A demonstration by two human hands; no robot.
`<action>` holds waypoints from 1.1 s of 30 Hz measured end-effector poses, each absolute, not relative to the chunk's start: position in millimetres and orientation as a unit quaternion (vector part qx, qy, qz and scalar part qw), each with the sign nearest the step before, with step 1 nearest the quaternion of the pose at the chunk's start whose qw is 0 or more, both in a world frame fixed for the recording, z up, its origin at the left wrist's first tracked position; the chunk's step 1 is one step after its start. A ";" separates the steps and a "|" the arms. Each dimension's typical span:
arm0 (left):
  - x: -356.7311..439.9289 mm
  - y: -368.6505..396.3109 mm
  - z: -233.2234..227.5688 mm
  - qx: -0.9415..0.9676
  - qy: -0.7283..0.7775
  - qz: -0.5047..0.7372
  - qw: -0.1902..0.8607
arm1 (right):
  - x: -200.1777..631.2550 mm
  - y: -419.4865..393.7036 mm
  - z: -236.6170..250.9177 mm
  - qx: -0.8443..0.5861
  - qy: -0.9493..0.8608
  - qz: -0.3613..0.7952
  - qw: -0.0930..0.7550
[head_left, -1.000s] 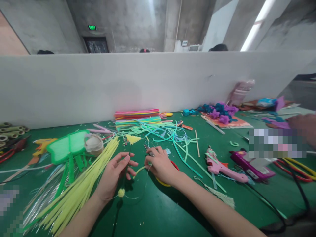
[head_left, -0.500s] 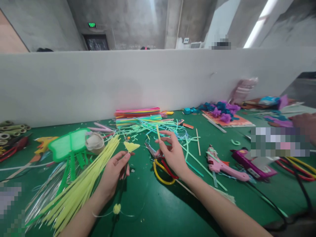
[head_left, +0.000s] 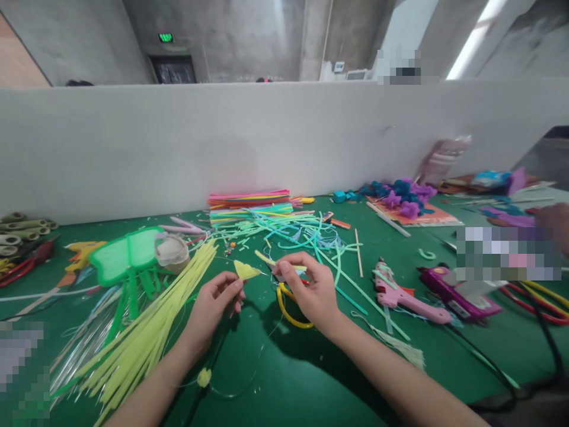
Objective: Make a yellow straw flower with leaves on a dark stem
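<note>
My left hand [head_left: 212,309] pinches a thin dark stem that carries a small yellow paper flower [head_left: 246,271] at its top and a little yellow ball [head_left: 204,377] lower down. My right hand [head_left: 311,290] holds a short pale yellow strip [head_left: 268,260] between thumb and fingers, its tip close to the flower. Both hands hover just above the green table [head_left: 284,379]. Yellow-handled scissors [head_left: 288,308] lie under my right hand.
A bundle of long yellow strips [head_left: 146,332] lies at the left beside a green mesh shape [head_left: 127,255]. Stacked coloured strips [head_left: 249,204] sit at the white partition. A pink glue gun [head_left: 400,296] and a purple one [head_left: 453,293] lie right. Another person's hand [head_left: 553,222] shows at far right.
My right hand left the scissors, picked up a yellow strip and brought it down toward the flower. My left hand raised the stem slightly.
</note>
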State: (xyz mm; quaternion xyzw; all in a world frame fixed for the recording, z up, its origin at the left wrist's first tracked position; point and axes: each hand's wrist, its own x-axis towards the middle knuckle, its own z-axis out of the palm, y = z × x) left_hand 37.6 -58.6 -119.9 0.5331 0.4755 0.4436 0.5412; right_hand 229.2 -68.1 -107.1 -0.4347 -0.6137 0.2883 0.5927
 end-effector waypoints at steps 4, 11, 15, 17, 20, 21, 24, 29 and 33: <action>37.2 -55.7 -126.0 0.536 0.482 0.441 0.534 | 226.8 -70.8 -110.6 -0.406 -0.664 0.296 0.554; 34.2 -51.2 -133.3 0.503 0.475 0.486 0.534 | 223.4 -68.4 -117.8 -0.404 -0.772 0.209 0.444; 36.1 -52.0 -133.9 0.487 0.478 0.478 0.553 | 219.5 -69.2 -119.1 -0.394 -0.784 0.211 0.430; 36.9 -52.0 -134.2 0.466 0.478 0.479 0.569 | 218.7 -68.7 -120.5 -0.398 -0.782 0.213 0.429; 37.2 -51.8 -134.2 0.444 0.477 0.476 0.591 | 219.3 -66.6 -123.6 -0.402 -0.785 0.211 0.423; 37.3 -51.9 -134.1 0.441 0.476 0.474 0.596 | 219.6 -65.7 -124.8 -0.404 -0.785 0.208 0.421; 37.8 -52.9 -134.3 0.445 0.470 0.469 0.602 | 220.6 -62.7 -129.0 -0.415 -0.784 0.196 0.419; 41.2 -55.5 -135.8 0.465 0.478 0.474 0.575 | 219.9 -58.0 -136.2 -0.432 -0.792 0.166 0.399; 44.5 -56.3 -139.3 0.452 0.493 0.473 0.573 | 217.9 -55.8 -142.0 -0.442 -0.805 0.121 0.377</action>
